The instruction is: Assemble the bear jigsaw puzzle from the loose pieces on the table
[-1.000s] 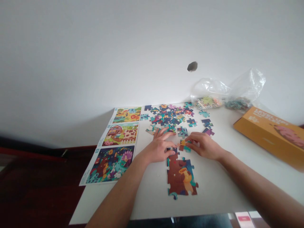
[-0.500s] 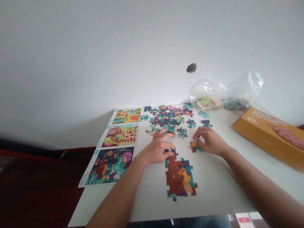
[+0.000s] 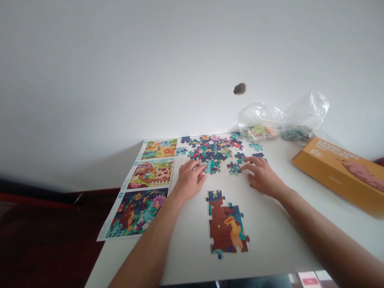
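Note:
A joined section of jigsaw puzzle (image 3: pixel 222 228), showing a brown bear with a honey pot, lies flat on the white table (image 3: pixel 270 244). My left hand (image 3: pixel 190 180) rests at the near left edge of the heap of loose puzzle pieces (image 3: pixel 214 150). Its fingers are loosely bent and apart, covering a piece beneath them. My right hand (image 3: pixel 262 176) is open, index and middle fingers reaching left, fingertips at a teal leaf-patterned puzzle piece (image 3: pixel 234 168). Under its palm, the piece seen there before is mostly hidden.
A reference sheet (image 3: pixel 135 188) with three pictures lies at the left. Clear bags (image 3: pixel 264 116) of more pieces stand at the back right by the wall, beside an orange puzzle box (image 3: pixel 336 172). The table's left edge drops to a dark floor.
My left hand has moved up and left, off the top of the joined section. My right hand has shifted from the orange-and-teal piece, fingers stretching toward the leaf-patterned piece.

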Action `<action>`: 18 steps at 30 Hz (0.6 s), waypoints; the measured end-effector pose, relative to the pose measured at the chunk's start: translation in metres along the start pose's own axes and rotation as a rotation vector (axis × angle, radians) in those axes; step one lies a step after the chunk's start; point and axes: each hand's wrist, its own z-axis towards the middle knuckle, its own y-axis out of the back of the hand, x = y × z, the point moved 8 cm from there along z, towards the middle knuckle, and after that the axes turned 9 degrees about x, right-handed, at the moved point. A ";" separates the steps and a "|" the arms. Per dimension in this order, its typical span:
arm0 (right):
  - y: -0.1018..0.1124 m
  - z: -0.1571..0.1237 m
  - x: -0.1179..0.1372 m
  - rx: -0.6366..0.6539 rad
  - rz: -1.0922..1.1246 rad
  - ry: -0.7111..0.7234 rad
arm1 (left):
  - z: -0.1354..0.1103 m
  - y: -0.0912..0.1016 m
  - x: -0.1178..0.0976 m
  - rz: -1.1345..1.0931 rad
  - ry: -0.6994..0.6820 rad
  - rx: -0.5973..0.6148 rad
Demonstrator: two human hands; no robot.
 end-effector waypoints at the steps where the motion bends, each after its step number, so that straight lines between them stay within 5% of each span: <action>1: 0.000 0.000 -0.003 -0.009 0.004 -0.010 | 0.000 -0.002 0.000 -0.003 -0.009 0.003; 10: -0.004 0.004 0.033 0.048 0.035 0.139 | 0.002 0.000 -0.005 -0.080 -0.087 -0.053; 18: -0.005 0.006 0.003 -0.047 0.031 0.031 | 0.002 0.011 -0.003 -0.164 -0.076 -0.160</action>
